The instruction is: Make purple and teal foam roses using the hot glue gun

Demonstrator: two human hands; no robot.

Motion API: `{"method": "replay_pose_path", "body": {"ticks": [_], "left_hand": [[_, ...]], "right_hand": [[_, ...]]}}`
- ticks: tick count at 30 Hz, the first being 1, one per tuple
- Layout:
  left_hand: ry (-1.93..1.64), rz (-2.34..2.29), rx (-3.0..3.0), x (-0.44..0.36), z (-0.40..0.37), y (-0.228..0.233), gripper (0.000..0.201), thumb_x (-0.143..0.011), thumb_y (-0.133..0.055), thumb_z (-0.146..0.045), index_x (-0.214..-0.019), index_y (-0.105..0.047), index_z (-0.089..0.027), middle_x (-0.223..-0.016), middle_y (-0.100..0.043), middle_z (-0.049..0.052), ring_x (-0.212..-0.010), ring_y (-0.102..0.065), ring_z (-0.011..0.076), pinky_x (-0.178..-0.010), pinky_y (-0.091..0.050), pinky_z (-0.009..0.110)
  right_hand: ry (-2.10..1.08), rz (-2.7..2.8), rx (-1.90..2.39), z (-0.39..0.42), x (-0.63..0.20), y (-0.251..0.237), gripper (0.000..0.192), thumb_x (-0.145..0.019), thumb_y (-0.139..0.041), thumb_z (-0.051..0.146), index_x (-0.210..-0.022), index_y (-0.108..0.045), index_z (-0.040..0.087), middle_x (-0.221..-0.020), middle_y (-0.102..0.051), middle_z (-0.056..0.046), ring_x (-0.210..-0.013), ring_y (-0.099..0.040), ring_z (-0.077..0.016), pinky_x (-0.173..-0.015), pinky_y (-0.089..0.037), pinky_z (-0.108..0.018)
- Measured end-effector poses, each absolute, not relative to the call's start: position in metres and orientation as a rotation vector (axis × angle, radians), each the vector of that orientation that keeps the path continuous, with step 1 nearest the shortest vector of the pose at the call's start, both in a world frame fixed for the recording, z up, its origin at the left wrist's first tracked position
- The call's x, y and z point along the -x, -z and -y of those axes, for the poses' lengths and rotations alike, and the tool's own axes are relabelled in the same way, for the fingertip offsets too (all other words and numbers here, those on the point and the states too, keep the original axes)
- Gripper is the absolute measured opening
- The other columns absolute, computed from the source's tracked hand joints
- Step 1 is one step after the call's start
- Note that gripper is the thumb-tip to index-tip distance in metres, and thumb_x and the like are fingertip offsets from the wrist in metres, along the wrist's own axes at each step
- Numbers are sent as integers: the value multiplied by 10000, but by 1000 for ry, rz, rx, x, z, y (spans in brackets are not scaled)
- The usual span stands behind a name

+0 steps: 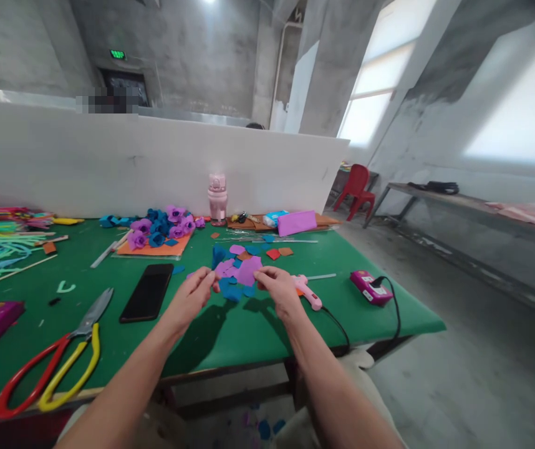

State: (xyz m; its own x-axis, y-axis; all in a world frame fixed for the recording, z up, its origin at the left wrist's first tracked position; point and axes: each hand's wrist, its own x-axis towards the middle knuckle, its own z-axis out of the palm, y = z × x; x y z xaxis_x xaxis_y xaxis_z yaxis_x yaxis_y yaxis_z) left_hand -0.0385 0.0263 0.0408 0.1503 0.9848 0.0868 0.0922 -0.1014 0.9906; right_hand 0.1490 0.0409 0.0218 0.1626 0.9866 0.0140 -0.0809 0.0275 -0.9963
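A green-covered desk point(249, 337) stands in a bare concrete room, with red and yellow scissors point(57, 362) at its near left edge. Beyond them the left hand point(191, 298) and right hand point(280, 290) pinch small purple petals point(244, 271) between fingertips, over the scattered blue and purple pieces mid-desk; light, even pinches should keep the petals uncreased. Farther back lie a black phone point(147, 292), a pink glue gun point(307, 290) and finished flowers point(162, 227) by the white partition point(108, 162).

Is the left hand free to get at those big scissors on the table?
Probably yes. The scissors lie in the open on the green table, beside the left forearm, with nothing on top of them. But the left hand is pinching something small, so it would have to let go first.
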Motion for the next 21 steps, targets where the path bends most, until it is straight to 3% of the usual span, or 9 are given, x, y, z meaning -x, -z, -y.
{"method": "replay_pose_path", "body": {"ticks": [7, 11, 14, 16, 21], "left_hand": [[-1147, -1076, -1312, 38, -19, -39, 243, -786, -552, -396, -871, -503, -173, -683, -608, -6, -478, -365, 66, -454, -276, 187], [-1161, -1009, -1169, 32, -16, -36, 255, -752, -613, -380, -806, -447, -196, -702, -637, -1, -607, -530, 109, -617, -418, 232], [-1224, -1060, -1167, 33, -18, -29, 253, -705, -668, -363, -738, -494, -182, -741, -630, 2, -737, -568, 131, -710, -421, 238], [-1263, -1123, -1227, 35, -20, -24, 232, -683, -694, -339, -690, -535, -171, -716, -599, -14, -746, -545, 114, -690, -397, 202], [-1229, -1165, -1216, 33, -21, -20, 229, -656, -711, -354, -665, -590, -160, -540, -486, -50, -522, -419, 72, -503, -313, 195]], "right_hand": [[-1254, 801, 1066, -41, -132, -20, 224, -554, -717, 333, -631, -641, 137, -534, -572, 23, -508, -506, -85, -541, -411, -216], [-1254, 761, 1028, -42, -120, -19, 210, -552, -715, 328, -631, -638, 148, -522, -571, 31, -500, -511, -87, -548, -425, -220], [-1209, 775, 1038, -44, -116, -17, 184, -571, -689, 323, -619, -633, 154, -531, -582, 23, -510, -515, -95, -545, -424, -223], [-1174, 806, 1050, -44, -116, -17, 171, -588, -667, 318, -621, -632, 154, -554, -593, 14, -529, -521, -102, -552, -425, -226], [-1075, 888, 1114, -42, -116, -18, 170, -604, -632, 326, -631, -615, 159, -552, -572, 21, -513, -489, -102, -528, -414, -228]]}}
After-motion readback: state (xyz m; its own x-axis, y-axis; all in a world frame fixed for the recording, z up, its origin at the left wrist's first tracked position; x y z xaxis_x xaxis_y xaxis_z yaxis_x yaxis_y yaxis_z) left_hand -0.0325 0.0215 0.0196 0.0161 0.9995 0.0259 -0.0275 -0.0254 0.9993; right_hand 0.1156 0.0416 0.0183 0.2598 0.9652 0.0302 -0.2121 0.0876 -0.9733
